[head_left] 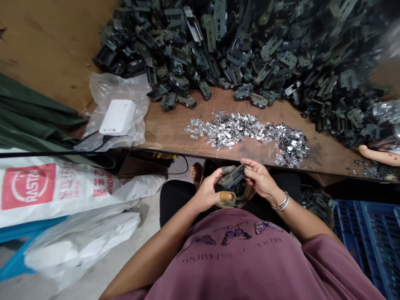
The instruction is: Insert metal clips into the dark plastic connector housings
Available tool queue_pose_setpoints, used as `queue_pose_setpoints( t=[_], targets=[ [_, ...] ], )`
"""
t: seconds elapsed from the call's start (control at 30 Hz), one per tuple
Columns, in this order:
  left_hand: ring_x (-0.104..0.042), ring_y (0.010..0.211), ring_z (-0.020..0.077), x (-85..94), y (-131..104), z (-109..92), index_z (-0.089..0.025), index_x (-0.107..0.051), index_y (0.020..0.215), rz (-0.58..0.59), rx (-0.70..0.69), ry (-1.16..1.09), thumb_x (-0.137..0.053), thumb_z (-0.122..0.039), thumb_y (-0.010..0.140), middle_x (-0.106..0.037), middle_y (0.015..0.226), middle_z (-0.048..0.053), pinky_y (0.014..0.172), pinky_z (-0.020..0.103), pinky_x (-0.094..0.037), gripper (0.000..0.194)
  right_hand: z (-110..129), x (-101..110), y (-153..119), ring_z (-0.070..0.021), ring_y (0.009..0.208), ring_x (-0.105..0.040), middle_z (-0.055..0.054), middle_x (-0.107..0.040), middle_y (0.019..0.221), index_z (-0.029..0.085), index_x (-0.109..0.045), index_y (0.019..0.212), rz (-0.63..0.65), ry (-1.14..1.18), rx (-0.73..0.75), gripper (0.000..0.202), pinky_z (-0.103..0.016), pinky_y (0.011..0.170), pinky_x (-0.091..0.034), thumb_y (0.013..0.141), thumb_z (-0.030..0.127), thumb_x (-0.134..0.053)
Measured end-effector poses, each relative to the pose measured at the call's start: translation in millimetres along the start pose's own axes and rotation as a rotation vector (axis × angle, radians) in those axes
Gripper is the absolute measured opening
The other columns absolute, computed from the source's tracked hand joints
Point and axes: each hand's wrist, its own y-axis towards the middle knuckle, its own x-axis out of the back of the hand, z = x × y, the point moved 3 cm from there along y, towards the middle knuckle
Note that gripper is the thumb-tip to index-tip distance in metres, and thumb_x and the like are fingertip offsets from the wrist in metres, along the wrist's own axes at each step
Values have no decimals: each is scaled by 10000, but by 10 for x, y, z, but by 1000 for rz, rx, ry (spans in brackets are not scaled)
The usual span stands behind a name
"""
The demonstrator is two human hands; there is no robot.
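Just past the table's front edge, above my lap, both hands hold one dark grey slotted part (231,176). My left hand (211,189) grips its left end, with tape or a finger cover on the thumb and a finger. The fingertips of my right hand (261,179) pinch its upper right end. Whether a small piece is between those fingertips I cannot make out. On the table in front lies a heap of small shiny metal pieces (233,129). Behind it rises a big pile of similar dark parts (237,54). A container below the hands is mostly hidden.
A white box with a cable (118,117) rests on clear plastic at the left of the brown table (165,131). A printed white sack (71,183) stands lower left. Blue crates (364,233) are at the right. Another person's hand (378,155) shows at the right edge.
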Motion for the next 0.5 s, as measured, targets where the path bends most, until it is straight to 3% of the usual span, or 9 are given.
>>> queue_pose_setpoints(
  t=[0.1,0.2,0.27,0.33,0.4,0.5],
  targets=[
    [-680,860,207,-29,44,15,-167,-619,1095,-33,195,-135,-806,-422,691,-709,988,90,734,307,-535,513,67,57,5,-85,593,-531,19,-631,799,231,-631,1127,79,-316,136,432,-196,501,-439,748,385,-769],
    [-622,626,131,-101,95,37,-173,-605,1086,-114,309,-210,-751,-398,743,-673,825,36,526,225,-468,435,274,156,93,-146,731,-618,-20,-677,844,217,-662,1095,173,-755,301,274,-284,677,-519,883,386,-618],
    [-613,608,125,-155,122,19,-182,-594,1120,-133,322,-309,-724,-361,745,-665,842,36,491,219,-464,436,520,299,213,-179,816,-636,-55,-694,889,199,-685,1039,40,-1081,478,235,-325,784,-510,942,343,-527],
    [-624,619,125,-195,147,-21,-181,-595,1093,-136,326,-402,-710,-311,717,-671,876,46,501,222,-490,414,763,455,363,-215,898,-629,-102,-691,972,178,-691,1019,-187,-1395,599,234,-338,834,-484,949,291,-499],
    [-621,592,115,-216,173,-65,-171,-593,1007,-142,332,-446,-701,-280,689,-678,882,53,492,216,-495,353,898,575,528,-240,918,-623,-142,-681,1008,148,-692,1025,-306,-1666,546,231,-329,811,-465,929,217,-494],
    [-606,538,104,-207,212,-100,-168,-561,916,-201,334,-450,-698,-278,683,-687,870,52,439,206,-475,292,922,664,695,-229,871,-626,-145,-692,970,123,-702,977,-284,-1821,387,244,-295,753,-436,883,98,-478]
  ],
)
